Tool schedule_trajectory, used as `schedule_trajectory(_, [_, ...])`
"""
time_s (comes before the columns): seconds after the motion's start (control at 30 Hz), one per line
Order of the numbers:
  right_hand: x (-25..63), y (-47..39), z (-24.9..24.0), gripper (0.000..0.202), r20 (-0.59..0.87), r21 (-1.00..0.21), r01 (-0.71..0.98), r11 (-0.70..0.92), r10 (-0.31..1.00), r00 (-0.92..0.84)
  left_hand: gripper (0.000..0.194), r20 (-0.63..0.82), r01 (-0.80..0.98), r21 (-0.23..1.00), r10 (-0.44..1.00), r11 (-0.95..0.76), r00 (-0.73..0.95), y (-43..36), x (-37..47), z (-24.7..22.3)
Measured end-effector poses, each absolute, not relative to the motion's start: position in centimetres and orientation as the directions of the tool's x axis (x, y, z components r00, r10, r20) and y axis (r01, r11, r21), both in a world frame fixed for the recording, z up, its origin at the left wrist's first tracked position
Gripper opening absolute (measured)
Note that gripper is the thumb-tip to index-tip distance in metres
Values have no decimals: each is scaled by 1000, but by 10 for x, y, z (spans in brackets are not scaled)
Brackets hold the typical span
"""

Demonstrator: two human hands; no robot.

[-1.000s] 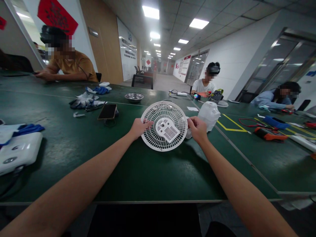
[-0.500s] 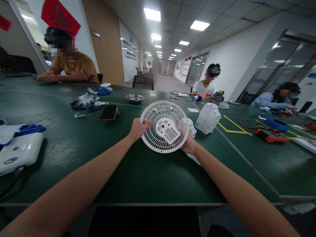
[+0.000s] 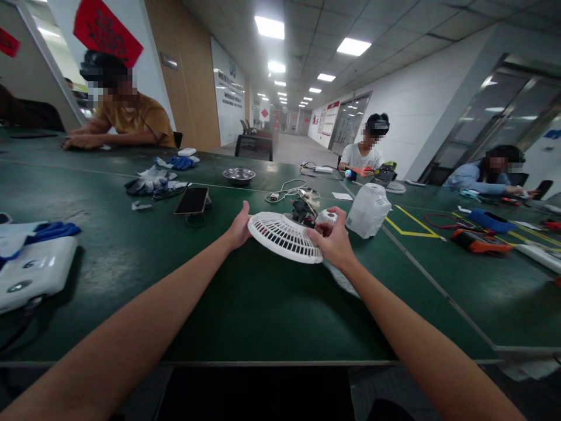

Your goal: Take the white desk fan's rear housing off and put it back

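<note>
Grille (image 3: 284,238) sat tilted left of the white housing (image 3: 369,211), motor (image 3: 302,211) on top. Right hand (image 3: 336,242) clamped grille; left hand (image 3: 239,228) propped rim, thumb apart. Loose left support risked motor weight tipping it.

- A shiny metal bowl (image 3: 239,175) sat on the green desk (image 3: 131,292).
- A dark-screened phone (image 3: 191,200) stood tilted near crumpled gloves (image 3: 151,181).
- An orange-and-black meter (image 3: 480,241) lay near a blue case (image 3: 491,220).
- A person in a mustard shirt (image 3: 140,120) leaned on the desk.
- A red paper decoration (image 3: 107,32) hung behind.
</note>
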State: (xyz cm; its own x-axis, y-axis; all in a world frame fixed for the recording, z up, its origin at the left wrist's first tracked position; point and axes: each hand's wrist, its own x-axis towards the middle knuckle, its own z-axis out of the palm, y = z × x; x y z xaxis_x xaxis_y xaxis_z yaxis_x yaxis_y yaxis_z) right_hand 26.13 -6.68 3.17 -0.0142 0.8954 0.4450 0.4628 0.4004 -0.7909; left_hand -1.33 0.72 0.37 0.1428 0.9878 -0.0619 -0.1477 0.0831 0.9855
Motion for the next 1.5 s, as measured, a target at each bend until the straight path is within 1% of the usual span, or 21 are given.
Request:
schedule_trajectory(0.1, [260,-69,29,79,466,-702,569,427,880,-86,62,-110,-291,935,945,203,308,6,-15,6])
schedule_trajectory(0.13, [259,-69,28,79,470,-687,583,434,877,-99,53,-119,-319,920,937,229,329,8,-15,6])
schedule_trajectory(0.23, [259,-68,26,82,474,-652,618,440,872,-120,33,-164,-335,899,926,282,339,13,-18,1])
schedule_trajectory(0.4, [260,-64,22,87,459,-567,667,483,858,-230,17,-215,-277,916,938,290,271,18,-17,-4])
schedule_trajectory(0.53, [264,-62,24,86,484,-501,664,555,816,-317,17,-212,-222,943,963,247,166,22,-14,-8])
schedule_trajectory(0.63, [273,-59,29,73,558,-445,645,622,755,-343,19,-194,-184,960,975,212,111,26,-12,-12])
schedule_trajectory(0.67, [277,-57,30,67,596,-432,647,628,737,-318,20,-185,-174,964,977,201,106,27,-12,-13])
schedule_trajectory(0.73, [285,-52,32,57,676,-417,681,602,706,-211,22,-168,-154,971,980,183,110,29,-13,-15])
schedule_trajectory(0.83, [299,-39,30,52,736,-410,787,462,677,-15,25,-149,-111,981,983,160,104,30,-14,-17])
schedule_trajectory(0.9, [307,-30,25,56,698,-426,841,335,713,70,26,-140,-80,986,986,148,95,31,-15,-19])
schedule_trajectory(1.0, [318,-20,15,72,511,-507,847,161,847,145,28,-126,-58,990,988,131,84,32,-15,-21])
schedule_trajectory(1.07, [323,-16,9,87,395,-551,825,123,909,128,29,-113,-48,992,990,117,88,32,-16,-21])
schedule_trajectory(1.1, [324,-15,7,93,365,-565,815,126,924,110,30,-104,-40,993,990,108,91,31,-16,-21])
schedule_trajectory(1.17, [325,-13,4,101,351,-588,798,129,930,108,31,-81,-20,996,992,84,101,30,-16,-20])
schedule_trajectory(1.2, [325,-12,3,102,351,-609,785,112,926,141,31,-69,-8,997,992,71,103,29,-17,-20])
schedule_trajectory(1.27, [324,-11,5,99,322,-707,705,56,913,251,32,-46,13,999,994,45,98,27,-17,-19])
schedule_trajectory(1.3, [322,-11,6,96,285,-784,619,35,908,308,31,-38,21,999,995,36,91,26,-17,-18])
schedule_trajectory(1.37, [317,-12,10,86,162,-937,349,26,916,367,31,-37,30,999,996,34,83,25,-16,-17])
schedule_trajectory(1.4, [314,-14,13,79,94,-981,193,27,933,348,31,-41,37,999,996,38,81,25,-16,-17])
schedule_trajectory(1.43, [310,-16,15,71,40,-998,50,26,952,302,31,-42,51,998,996,38,81,25,-16,-17])
schedule_trajectory(1.5, [299,-21,19,55,-6,-988,-155,23,983,181,32,-16,113,994,998,9,56,25,-17,-16])
